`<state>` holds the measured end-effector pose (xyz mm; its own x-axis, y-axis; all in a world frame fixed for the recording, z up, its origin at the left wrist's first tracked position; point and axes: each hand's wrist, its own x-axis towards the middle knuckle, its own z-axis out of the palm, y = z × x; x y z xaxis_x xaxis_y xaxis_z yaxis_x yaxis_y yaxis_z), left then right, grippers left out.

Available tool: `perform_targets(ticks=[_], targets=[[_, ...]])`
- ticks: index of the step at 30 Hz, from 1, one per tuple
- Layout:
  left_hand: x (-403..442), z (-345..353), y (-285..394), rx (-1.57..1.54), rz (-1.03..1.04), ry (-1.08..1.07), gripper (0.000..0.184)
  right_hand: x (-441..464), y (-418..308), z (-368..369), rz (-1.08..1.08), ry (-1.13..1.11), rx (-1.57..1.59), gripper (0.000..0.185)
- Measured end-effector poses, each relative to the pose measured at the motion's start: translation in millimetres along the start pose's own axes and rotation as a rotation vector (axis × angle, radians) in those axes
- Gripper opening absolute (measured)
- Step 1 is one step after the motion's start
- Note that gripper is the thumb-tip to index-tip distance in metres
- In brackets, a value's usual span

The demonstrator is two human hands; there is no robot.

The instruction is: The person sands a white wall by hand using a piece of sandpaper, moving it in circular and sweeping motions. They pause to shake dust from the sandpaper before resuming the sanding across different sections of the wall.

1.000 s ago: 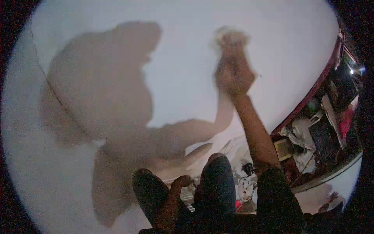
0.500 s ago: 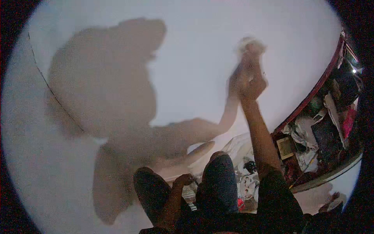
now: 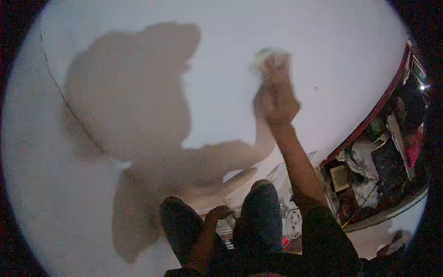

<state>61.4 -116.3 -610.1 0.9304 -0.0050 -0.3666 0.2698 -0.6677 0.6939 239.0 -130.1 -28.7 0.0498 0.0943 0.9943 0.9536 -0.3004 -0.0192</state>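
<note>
My right hand [image 3: 277, 104] is stretched up against the white wall [image 3: 221, 78], fingers closed round a pale wad, likely a cloth or sponge [image 3: 264, 59], pressed on the surface. Blur hides the wad's exact kind. Low between my knees, my left hand [image 3: 220, 212] is curled closed near a ridged metal step or rack [image 3: 225, 231]. What it grips, if anything, is too dark to make out.
My knees [image 3: 262, 207] jut forward near the wall. To the right, a dark red edge [image 3: 364, 124] borders a shelf crowded with plastic bags [image 3: 362, 157], a small framed card [image 3: 340, 178] and dark items. White objects [image 3: 293, 221] lie below my right arm.
My right hand has slid left across the wall with the pale wad, uncovering a small dark spot to its right. My left hand stays between my knees.
</note>
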Motion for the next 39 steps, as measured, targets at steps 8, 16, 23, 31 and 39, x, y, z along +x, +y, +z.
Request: perform_targets(ticks=[8, 16, 23, 31, 39], targets=[[-7, 3, -2, -0.031, -0.026, 0.072, 0.049, 26, 59, -15, 0.184, 0.219, -0.066, 0.039], [-9, -8, 14, 0.009, -0.06, -0.093, 0.051, -5, -12, -10, -0.316, -0.239, 0.04, 0.043], [-13, -9, 28, -0.008, -0.172, -0.161, 0.053, 46, 67, -32, 0.17, 0.294, -0.121, 0.04], [13, 7, -1, 0.004, 0.055, 0.015, 0.058, 8, -6, -1, -0.122, -0.583, -0.238, 0.054], [-12, -6, 20, -0.025, -0.21, -0.056, 0.055, 48, 43, -32, 0.082, 0.211, -0.035, 0.029]])
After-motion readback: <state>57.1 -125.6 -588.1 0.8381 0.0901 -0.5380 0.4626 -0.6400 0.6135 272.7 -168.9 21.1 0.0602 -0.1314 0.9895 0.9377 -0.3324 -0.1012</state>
